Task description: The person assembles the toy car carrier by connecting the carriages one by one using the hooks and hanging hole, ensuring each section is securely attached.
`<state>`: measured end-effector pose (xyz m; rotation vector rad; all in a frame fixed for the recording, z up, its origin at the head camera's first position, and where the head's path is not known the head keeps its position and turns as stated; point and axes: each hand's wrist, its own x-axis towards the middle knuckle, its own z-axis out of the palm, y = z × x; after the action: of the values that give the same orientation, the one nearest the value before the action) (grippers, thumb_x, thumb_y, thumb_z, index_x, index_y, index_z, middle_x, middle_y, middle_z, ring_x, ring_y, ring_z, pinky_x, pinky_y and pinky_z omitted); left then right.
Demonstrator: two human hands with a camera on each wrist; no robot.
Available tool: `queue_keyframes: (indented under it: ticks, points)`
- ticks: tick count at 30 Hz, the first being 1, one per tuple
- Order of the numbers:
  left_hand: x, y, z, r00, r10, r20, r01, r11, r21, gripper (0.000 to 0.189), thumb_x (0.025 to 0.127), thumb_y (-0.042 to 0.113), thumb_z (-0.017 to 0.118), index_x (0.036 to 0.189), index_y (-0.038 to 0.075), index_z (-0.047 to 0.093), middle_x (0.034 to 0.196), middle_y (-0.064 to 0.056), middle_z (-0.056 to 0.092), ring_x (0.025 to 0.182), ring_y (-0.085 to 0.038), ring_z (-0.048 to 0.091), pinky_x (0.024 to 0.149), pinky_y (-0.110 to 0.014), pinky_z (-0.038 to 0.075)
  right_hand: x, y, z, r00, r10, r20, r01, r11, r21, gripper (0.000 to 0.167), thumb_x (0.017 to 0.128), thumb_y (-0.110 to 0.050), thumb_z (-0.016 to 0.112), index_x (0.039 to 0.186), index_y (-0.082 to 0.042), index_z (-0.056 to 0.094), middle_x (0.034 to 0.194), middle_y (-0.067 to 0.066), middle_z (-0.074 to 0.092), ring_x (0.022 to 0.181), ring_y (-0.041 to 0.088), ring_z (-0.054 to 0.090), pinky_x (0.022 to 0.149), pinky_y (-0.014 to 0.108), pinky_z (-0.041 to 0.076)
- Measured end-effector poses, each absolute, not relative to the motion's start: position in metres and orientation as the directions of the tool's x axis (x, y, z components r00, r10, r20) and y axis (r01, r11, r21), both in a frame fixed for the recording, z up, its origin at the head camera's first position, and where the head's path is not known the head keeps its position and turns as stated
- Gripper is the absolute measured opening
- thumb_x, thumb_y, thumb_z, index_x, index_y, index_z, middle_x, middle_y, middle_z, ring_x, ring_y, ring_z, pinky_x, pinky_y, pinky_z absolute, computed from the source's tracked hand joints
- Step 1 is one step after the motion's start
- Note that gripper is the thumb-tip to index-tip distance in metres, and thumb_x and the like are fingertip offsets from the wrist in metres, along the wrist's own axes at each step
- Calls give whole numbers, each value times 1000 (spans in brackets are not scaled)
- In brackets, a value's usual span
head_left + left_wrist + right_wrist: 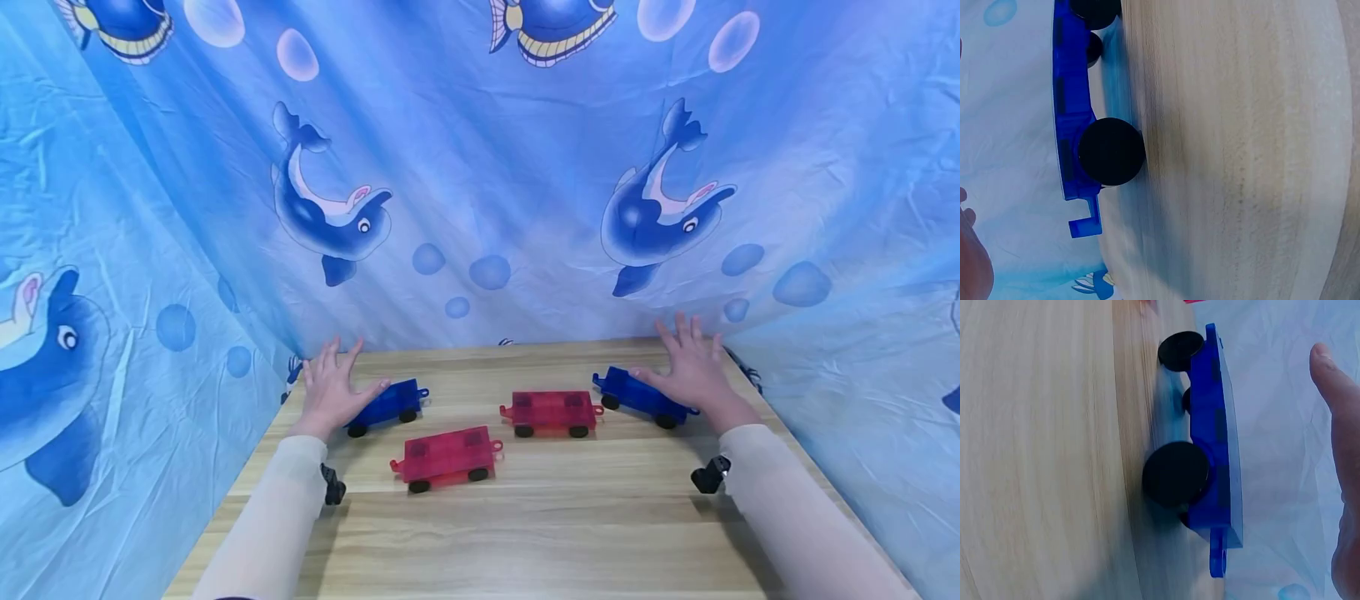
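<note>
My left hand is spread with straight fingers over the left end of a blue toy train car with black wheels. In the left wrist view that blue car stands on its wheels, its hook pointing down in the picture, and the hand shows only at the edge. On the right, my right hand is also spread, its thumb above a second blue toy train car. The right wrist view shows a gap between the thumb and that car. Neither hand holds anything.
Between the hands stand two translucent red toy train cars, one nearer and one farther right. All are on a wooden table. A blue cloth with dolphins hangs behind and at both sides.
</note>
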<state>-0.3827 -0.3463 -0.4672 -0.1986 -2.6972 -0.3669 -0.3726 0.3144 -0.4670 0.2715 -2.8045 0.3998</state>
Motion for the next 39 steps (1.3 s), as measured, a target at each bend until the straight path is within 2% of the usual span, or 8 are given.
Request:
queue_keyframes:
  ticks: [3,6,11,15,20,25,30,39]
  points:
    - [-381,-346,-467,-910,83,407,198,948,250,103,89,69,71,169,32,18,173,-22,7,157,-49,7,117,-74,-12,-371,312,-468,-935,-149,321,-236,939,-250,114,91,-80,55,170,-12,8,171,25,-14,152,44,-26,109,72,-25]
    - [-379,-345,-468,-908,88,410,209,943,260,103,88,72,69,169,30,20,172,-23,11,156,-49,11,118,-73,-9,-370,307,-469,-934,-153,324,-244,934,-260,114,92,-79,56,170,-12,8,171,23,-16,153,44,-25,110,72,-24]
    - [-375,-345,-469,-912,115,394,238,931,279,103,89,75,66,169,24,25,170,-26,16,153,-53,17,119,-74,-4,-368,296,-470,-934,-159,321,-258,920,-294,115,91,-79,58,168,-7,13,171,25,-12,154,46,-21,114,75,-15]
    - [-373,-345,-471,-926,124,356,240,922,303,102,90,73,67,169,24,25,171,-26,13,152,-55,16,119,-74,-3,-367,286,-471,-932,-163,324,-267,913,-309,115,90,-79,60,167,-4,19,172,27,-4,156,48,-12,118,73,-10]
    - [-371,-347,-477,-936,128,327,240,913,330,99,90,70,69,167,21,29,170,-26,15,151,-58,16,119,-74,-2,-366,271,-473,-930,-171,326,-286,893,-347,109,91,-70,67,166,-5,23,172,27,4,158,45,-8,120,70,-9]
    - [-371,-348,-483,-946,127,298,235,902,362,98,90,70,69,165,18,33,170,-25,18,150,-58,19,116,-78,9,-364,257,-474,-917,-200,345,-332,863,-382,105,90,-61,75,166,-6,27,172,27,10,158,46,1,121,72,-2]
    - [-369,-347,-486,-954,128,272,228,897,379,97,91,69,69,166,19,32,169,-25,19,149,-58,18,112,-80,17,-364,245,-477,-907,-230,354,-365,848,-385,107,89,-64,74,166,-8,26,172,24,14,159,44,5,122,71,2]
    - [-366,-348,-489,-956,146,255,240,889,391,98,90,69,71,164,18,35,168,-25,22,149,-57,21,114,-78,19,-363,225,-483,-899,-256,355,-392,833,-391,106,89,-69,71,166,-10,28,172,22,17,158,44,12,122,70,8]
